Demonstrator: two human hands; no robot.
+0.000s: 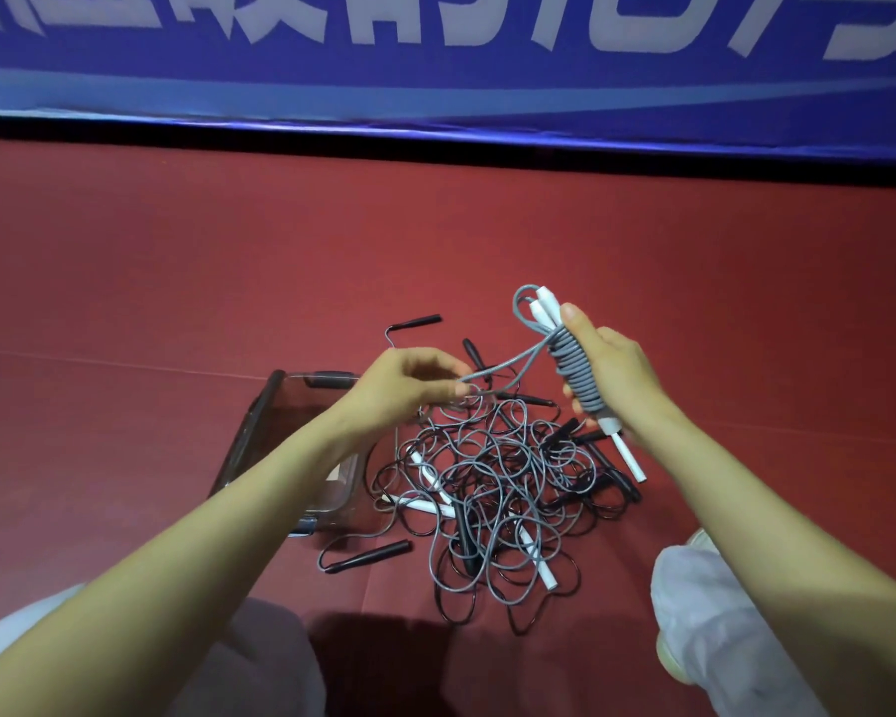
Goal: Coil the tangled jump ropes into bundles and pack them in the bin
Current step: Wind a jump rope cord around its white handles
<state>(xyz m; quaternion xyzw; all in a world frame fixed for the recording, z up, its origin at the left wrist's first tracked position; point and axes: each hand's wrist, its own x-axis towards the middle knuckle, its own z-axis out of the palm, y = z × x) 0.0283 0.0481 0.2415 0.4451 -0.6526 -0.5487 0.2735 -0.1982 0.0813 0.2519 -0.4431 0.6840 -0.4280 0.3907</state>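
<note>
rope bundle (578,372) above the tangle (492,489)
our right hand (616,375) grips it; our left hand (409,385) pinches its loose end (508,367).

The tangle of jump ropes (497,489) lies on the floor (125,282) in front of me. The bin (260,432) stands on the floor just left of the tangle. One handle (420,320) lies behind the tangle's left side, another (368,555) before it on the left. Above the tangle's far right edge my right hand (611,375) holds the bundle (575,375). A strand (508,367) runs left from the bundle to my left hand (409,385), above the tangle's far left edge. The banner (435,85) stands well behind the tangle. My knees (704,613) flank its near side.
</note>
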